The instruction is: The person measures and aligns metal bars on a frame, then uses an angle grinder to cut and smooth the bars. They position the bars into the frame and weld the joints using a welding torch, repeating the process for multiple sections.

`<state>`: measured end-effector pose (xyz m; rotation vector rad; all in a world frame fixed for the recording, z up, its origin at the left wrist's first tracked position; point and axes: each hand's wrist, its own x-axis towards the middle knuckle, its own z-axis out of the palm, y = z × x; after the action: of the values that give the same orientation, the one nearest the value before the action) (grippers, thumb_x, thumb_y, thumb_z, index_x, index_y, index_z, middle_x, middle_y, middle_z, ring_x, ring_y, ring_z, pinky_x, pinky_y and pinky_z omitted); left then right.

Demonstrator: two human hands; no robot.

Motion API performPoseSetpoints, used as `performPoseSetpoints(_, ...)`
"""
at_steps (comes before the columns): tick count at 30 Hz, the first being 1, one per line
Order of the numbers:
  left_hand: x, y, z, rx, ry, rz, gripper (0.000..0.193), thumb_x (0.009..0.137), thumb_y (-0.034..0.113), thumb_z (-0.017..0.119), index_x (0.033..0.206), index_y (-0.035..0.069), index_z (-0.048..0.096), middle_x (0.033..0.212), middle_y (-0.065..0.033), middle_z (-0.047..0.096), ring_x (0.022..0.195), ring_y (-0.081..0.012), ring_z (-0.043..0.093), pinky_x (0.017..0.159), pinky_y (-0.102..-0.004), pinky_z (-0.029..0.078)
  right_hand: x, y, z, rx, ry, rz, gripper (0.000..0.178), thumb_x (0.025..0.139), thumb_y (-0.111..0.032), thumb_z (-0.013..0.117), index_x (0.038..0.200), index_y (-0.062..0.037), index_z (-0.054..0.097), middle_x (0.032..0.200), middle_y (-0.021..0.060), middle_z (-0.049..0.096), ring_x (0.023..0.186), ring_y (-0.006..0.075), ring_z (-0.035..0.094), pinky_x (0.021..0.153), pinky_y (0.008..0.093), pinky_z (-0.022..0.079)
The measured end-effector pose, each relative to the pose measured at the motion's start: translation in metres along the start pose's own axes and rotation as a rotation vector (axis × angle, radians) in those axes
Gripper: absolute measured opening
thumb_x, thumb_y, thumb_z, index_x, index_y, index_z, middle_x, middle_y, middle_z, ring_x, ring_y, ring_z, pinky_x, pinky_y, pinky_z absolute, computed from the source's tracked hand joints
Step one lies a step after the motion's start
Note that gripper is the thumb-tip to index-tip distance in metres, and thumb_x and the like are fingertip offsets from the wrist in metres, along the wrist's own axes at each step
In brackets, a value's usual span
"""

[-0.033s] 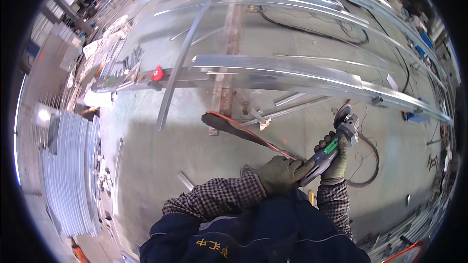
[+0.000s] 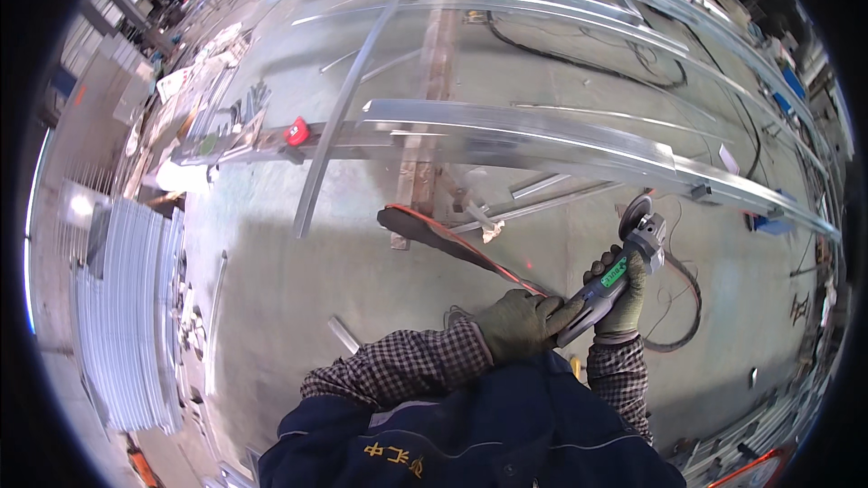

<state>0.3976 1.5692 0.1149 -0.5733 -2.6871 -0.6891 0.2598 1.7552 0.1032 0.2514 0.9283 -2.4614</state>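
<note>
Both hands wear dark green work gloves. An angle grinder (image 2: 597, 301), grey and black with a green label, is held in front of my body. My right hand (image 2: 626, 300) wraps around its body from the right, just behind the metal head. At the tail end, my left hand (image 2: 520, 327) closes on the grinder, its fingertips partly hidden. The round disc (image 2: 636, 214) points away from me, beside the grey gear head. It is apart from the galvanized steel channel (image 2: 533, 131) lying across the frame ahead.
A wooden beam (image 2: 418, 172) runs beneath the metal bars. A red tape measure (image 2: 297, 131) rests on the cross beam at left. A dark strip with an orange edge (image 2: 434, 232) reaches toward my left hand. Stacked metal sheets (image 2: 131, 316) stand left. A black cable (image 2: 694, 312) loops at right.
The surroundings sit very slightly further right in the picture. My hands and the grinder keep the same place and grip.
</note>
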Motion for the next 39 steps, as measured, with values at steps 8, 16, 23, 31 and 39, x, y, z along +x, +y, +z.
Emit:
performPoseSetpoints(8,-0.037,-0.001,-0.019,-0.115,-0.069,-0.155,0.079,0.089,0.036,0.079,0.159,0.01,0.054,0.13,-0.0182,0.074,0.103,-0.0333,0.078,0.09,-0.0485,0.062,-0.002,0.025,0.023,-0.066,-0.112,0.055,0.046,0.104,-0.04,0.077,0.132,-0.0065,0.065,0.101,0.007,0.071,0.09,0.0247,0.071,0.081,0.042,0.061)
performPoseSetpoints(16,-0.086,0.024,-0.029,-0.312,0.09,-0.527,0.084,0.09,0.039,0.081,0.162,0.01,0.05,0.13,-0.0187,0.075,0.114,-0.0371,0.076,0.097,-0.0492,0.061,-0.001,0.059,0.065,-0.177,-0.312,0.241,0.048,0.106,-0.042,0.074,0.135,-0.0061,0.063,0.105,0.0062,0.07,0.095,0.0237,0.069,0.085,0.0419,0.058)
performPoseSetpoints(23,-0.156,0.065,-0.014,-0.576,0.148,-1.053,0.061,0.099,0.038,0.071,0.153,0.012,0.06,0.123,-0.0233,0.076,0.109,-0.0429,0.075,0.098,-0.0534,0.058,0.009,0.127,0.111,-0.385,-0.446,0.532,0.052,0.106,-0.047,0.072,0.136,-0.0055,0.064,0.107,0.0035,0.07,0.096,0.0203,0.069,0.086,0.0411,0.058)
performPoseSetpoints(31,-0.28,0.187,0.055,-0.347,0.27,-1.77,0.041,0.092,0.022,0.073,0.133,0.015,0.075,0.115,-0.0182,0.08,0.112,-0.0389,0.074,0.098,-0.0509,0.058,-0.042,0.217,0.125,-0.49,-0.639,0.971,0.043,0.103,-0.043,0.076,0.126,-0.0088,0.064,0.1,0.0032,0.069,0.09,0.0199,0.068,0.083,0.0389,0.057)
performPoseSetpoints(39,-0.339,0.332,0.076,-0.51,0.6,-2.409,0.039,0.103,0.041,0.072,0.134,0.018,0.078,0.104,-0.0164,0.083,0.099,-0.0313,0.081,0.094,-0.0439,0.063,-0.12,0.278,0.145,-0.552,-0.818,1.168,0.044,0.103,-0.044,0.076,0.125,-0.0078,0.065,0.102,0.0047,0.068,0.091,0.0209,0.067,0.084,0.0397,0.055)
